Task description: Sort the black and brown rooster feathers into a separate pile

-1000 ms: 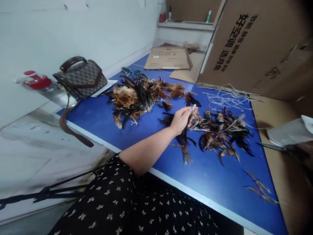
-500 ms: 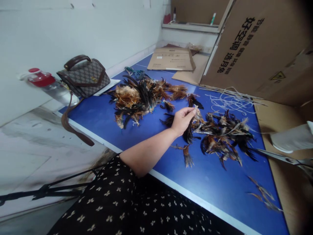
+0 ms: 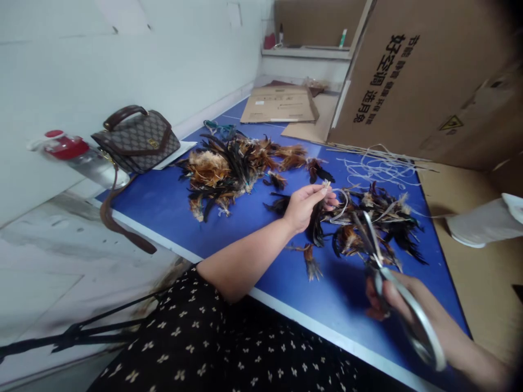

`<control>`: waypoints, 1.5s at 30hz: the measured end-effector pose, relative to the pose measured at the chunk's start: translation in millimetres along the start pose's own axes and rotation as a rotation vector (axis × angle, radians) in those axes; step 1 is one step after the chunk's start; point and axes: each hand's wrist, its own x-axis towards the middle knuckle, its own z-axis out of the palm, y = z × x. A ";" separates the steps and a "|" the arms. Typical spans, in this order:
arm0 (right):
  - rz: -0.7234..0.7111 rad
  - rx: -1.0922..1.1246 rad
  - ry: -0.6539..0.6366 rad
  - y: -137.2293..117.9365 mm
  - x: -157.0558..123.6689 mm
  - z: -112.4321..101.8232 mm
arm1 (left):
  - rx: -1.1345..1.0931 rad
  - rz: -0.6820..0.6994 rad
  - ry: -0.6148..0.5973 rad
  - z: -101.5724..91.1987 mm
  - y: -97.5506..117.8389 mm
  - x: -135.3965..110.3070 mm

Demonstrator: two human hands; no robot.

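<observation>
My left hand is raised over the blue table, its fingers pinched on the pale quill end of a dark feather bundle that hangs below it. My right hand is at the lower right, closed round the handles of a pair of metal scissors. The blades point up toward a loose pile of dark and brown feathers beside the left hand. A larger heap of brown and black feathers lies farther back on the table.
A brown checked handbag and a red-capped bottle sit at the table's left edge. White cords lie behind the feathers. Large cardboard boxes stand at the right, flat cardboard at the back. A white object rests on brown cardboard.
My right hand has come into view from the right holding the scissors, blades now near the loose feather pile. My left hand stays pinched on the feather bundle, almost unmoved.
</observation>
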 end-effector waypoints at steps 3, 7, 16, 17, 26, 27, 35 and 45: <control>0.048 0.172 -0.076 -5.3 24.3 30.0 | -0.012 -0.038 -0.023 2.5 1.7 -4.0; 0.101 0.275 -0.041 -13.8 50.7 43.8 | -0.028 -0.083 -0.061 3.8 2.9 -6.4; 0.132 0.427 -0.002 -27.8 78.6 58.4 | -0.014 -0.073 -0.049 0.8 -0.6 -5.5; 0.131 0.431 0.008 -29.2 80.1 59.3 | -0.007 -0.078 -0.051 0.9 -0.7 -5.6; 0.174 0.442 0.072 -22.7 89.1 61.2 | 0.044 -0.099 -0.050 2.9 -3.0 -6.0; 0.170 0.438 0.074 -21.1 89.4 61.4 | 0.049 -0.101 -0.050 2.5 -3.9 -5.6; 0.116 0.424 0.044 -23.5 88.9 57.4 | 0.057 -0.099 -0.065 -3.0 -11.9 -3.3; 0.095 0.537 0.002 -21.0 90.4 60.5 | 0.095 -0.139 -0.117 -3.7 -13.6 -6.2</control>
